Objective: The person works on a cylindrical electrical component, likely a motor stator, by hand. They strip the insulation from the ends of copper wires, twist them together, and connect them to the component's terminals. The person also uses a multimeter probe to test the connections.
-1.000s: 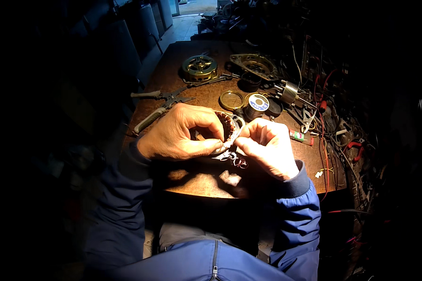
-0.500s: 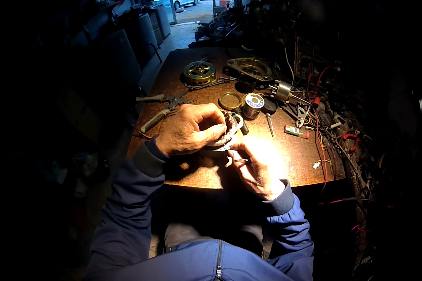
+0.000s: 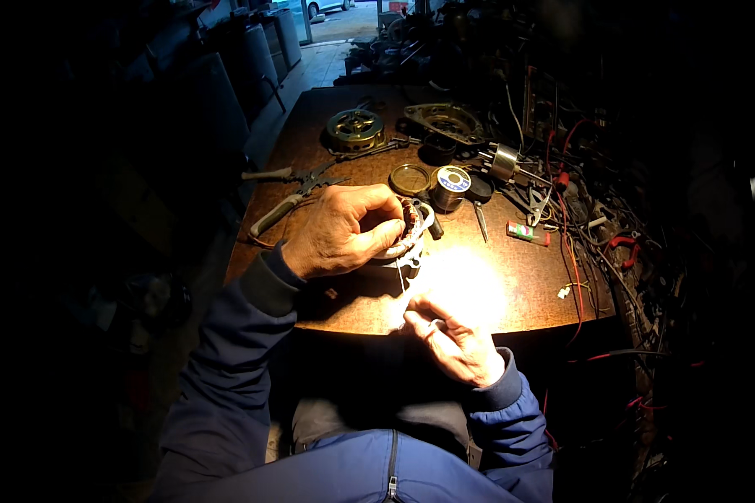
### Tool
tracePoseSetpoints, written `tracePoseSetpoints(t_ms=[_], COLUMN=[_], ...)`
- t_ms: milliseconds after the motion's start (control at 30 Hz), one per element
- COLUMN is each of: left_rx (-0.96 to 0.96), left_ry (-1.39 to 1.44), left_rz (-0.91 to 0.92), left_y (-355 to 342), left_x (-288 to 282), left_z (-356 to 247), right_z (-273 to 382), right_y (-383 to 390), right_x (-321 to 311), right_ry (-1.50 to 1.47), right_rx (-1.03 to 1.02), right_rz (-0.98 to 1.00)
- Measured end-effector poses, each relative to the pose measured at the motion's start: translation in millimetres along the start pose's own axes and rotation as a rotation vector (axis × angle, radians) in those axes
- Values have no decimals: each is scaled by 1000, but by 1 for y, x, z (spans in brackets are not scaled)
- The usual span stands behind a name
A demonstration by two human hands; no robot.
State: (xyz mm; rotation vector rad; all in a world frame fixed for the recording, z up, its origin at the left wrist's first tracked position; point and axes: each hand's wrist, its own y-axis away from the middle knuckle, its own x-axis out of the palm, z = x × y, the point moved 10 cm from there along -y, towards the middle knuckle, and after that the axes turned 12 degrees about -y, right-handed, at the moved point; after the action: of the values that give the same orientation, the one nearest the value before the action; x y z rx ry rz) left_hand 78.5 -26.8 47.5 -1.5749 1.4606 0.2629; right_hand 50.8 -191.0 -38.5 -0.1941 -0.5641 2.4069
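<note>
On a half-lit brown table (image 3: 533, 272), pale floor (image 3: 317, 67) beyond, left hand (image 3: 342, 230) grasping coil-wound ring (image 3: 416, 240); right hand (image 3: 457, 342) pinching thread (image 3: 402, 279)

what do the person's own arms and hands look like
Both arms wear long blue fabric jacket sleeves, each ending in a darker, close-fitting cuff. The left hand and right hand are bare, without gloves.

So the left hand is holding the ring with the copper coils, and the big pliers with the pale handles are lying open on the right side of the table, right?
Not quite: the pliers lie open on the left side of the table, as the head view shows. The left hand is indeed holding the ring with the copper coils.
</note>
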Motion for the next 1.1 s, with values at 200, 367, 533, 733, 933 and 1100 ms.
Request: tracePoseSetpoints(t_ms=[200, 367, 533, 733, 933, 1100], left_rx=[-28, -63, -67, 83, 229, 300], left_ry=[50, 126, 345, 281, 82, 38], left_rz=[-34, 35, 102, 57, 66, 30], left_y=[2, 3, 4, 2, 3, 4], left_x=[-2, 1, 6, 0, -5, -9], left_z=[4, 9, 8, -6, -31, -40], right_z=[17, 17, 20, 14, 15, 19], right_y=[-16, -17, -18, -18, -18, -25], right_x=[18, 21, 21, 19, 12, 11], right_ry=[408, 469, 509, 473, 391, 317], right_rx=[-157, -180, -186, -144, -153, -135], right_rz=[121, 113, 108, 109, 66, 27])
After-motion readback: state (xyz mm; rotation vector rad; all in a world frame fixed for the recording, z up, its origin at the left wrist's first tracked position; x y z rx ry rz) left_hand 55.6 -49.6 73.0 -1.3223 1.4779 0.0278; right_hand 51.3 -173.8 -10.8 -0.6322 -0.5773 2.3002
